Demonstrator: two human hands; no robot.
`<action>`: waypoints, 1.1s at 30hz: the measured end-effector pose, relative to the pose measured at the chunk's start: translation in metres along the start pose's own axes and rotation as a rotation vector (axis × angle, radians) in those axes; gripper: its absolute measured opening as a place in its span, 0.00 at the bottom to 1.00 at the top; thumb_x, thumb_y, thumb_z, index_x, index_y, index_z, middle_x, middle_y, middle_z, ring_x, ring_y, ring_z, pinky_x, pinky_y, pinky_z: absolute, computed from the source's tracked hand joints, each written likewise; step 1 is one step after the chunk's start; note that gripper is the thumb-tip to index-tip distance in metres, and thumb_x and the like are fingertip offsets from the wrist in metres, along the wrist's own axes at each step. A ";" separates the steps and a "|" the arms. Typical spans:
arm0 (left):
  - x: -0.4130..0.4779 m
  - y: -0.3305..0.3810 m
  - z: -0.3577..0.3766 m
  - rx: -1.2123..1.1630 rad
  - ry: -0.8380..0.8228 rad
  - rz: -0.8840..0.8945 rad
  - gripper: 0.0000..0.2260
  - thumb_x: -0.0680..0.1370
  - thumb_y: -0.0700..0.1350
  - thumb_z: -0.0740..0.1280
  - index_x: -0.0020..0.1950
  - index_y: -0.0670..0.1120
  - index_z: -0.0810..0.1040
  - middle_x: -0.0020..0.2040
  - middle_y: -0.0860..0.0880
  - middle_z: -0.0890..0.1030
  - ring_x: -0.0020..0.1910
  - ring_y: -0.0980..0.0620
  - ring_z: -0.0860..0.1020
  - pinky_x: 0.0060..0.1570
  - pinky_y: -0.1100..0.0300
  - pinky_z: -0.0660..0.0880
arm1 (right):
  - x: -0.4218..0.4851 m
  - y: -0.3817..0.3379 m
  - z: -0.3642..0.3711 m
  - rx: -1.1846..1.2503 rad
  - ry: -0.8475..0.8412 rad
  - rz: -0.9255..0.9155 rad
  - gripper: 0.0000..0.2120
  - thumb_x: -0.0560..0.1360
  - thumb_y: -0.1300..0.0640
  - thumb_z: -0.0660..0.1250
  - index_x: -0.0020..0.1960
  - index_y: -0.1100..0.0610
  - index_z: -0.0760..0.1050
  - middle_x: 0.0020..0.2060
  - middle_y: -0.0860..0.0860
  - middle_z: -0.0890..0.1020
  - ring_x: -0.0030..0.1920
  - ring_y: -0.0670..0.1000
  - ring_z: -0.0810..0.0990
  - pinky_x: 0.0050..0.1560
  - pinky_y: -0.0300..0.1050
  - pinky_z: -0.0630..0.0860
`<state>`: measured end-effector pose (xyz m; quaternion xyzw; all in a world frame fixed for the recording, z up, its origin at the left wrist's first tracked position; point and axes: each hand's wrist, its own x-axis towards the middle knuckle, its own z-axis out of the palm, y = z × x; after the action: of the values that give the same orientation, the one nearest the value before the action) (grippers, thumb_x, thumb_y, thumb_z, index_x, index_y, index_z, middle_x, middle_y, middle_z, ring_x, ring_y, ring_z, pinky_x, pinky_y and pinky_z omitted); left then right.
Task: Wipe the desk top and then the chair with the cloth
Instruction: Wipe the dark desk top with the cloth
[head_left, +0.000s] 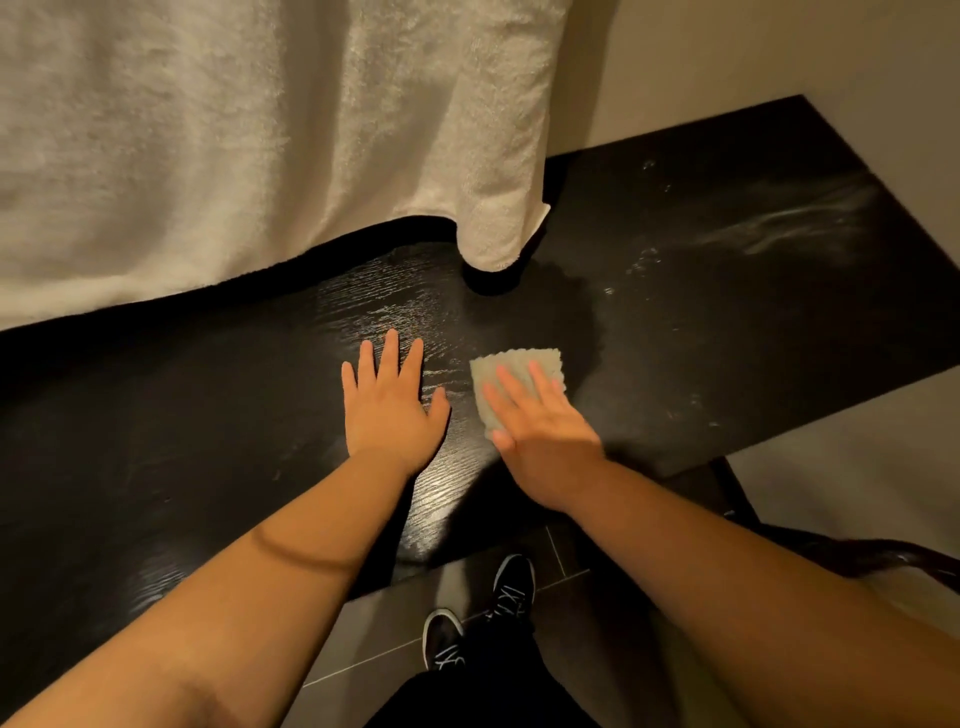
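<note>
A black wood-grain desk top fills the middle of the view. A small pale folded cloth lies flat on it near the centre. My right hand presses on the cloth with straight, spread fingers. My left hand rests flat on the bare desk just left of the cloth, fingers straight. White dusty smears streak the desk at the far right. A dark curved chair back shows at the right edge, below the desk.
A large cream towel or blanket hangs over the back of the desk, one corner drooping onto it. A beige wall stands behind. Below the desk edge are a grey tiled floor and my black shoes.
</note>
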<state>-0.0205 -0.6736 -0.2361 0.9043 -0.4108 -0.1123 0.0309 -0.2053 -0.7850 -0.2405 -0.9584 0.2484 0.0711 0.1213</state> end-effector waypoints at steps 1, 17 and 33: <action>-0.007 -0.005 0.000 0.017 -0.006 0.037 0.33 0.81 0.63 0.51 0.85 0.53 0.56 0.86 0.46 0.52 0.84 0.39 0.49 0.82 0.38 0.48 | -0.011 -0.002 0.002 -0.006 -0.032 -0.066 0.30 0.81 0.45 0.53 0.82 0.49 0.57 0.81 0.50 0.59 0.81 0.62 0.53 0.80 0.58 0.54; -0.087 -0.022 0.011 0.022 -0.038 0.067 0.31 0.83 0.58 0.53 0.86 0.52 0.54 0.86 0.46 0.53 0.84 0.40 0.50 0.82 0.41 0.50 | -0.055 -0.024 0.015 0.001 -0.086 -0.069 0.30 0.83 0.44 0.44 0.84 0.50 0.49 0.83 0.49 0.50 0.82 0.57 0.44 0.81 0.56 0.45; -0.096 -0.024 0.015 0.003 -0.011 0.063 0.32 0.81 0.59 0.54 0.85 0.53 0.56 0.86 0.46 0.52 0.84 0.40 0.49 0.82 0.41 0.48 | -0.072 -0.057 0.046 -0.101 -0.055 -0.075 0.28 0.85 0.48 0.35 0.83 0.56 0.43 0.83 0.57 0.47 0.82 0.64 0.42 0.80 0.64 0.48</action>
<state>-0.0675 -0.5852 -0.2371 0.8904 -0.4392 -0.1156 0.0309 -0.2428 -0.6915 -0.2598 -0.9696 0.2049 0.1053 0.0823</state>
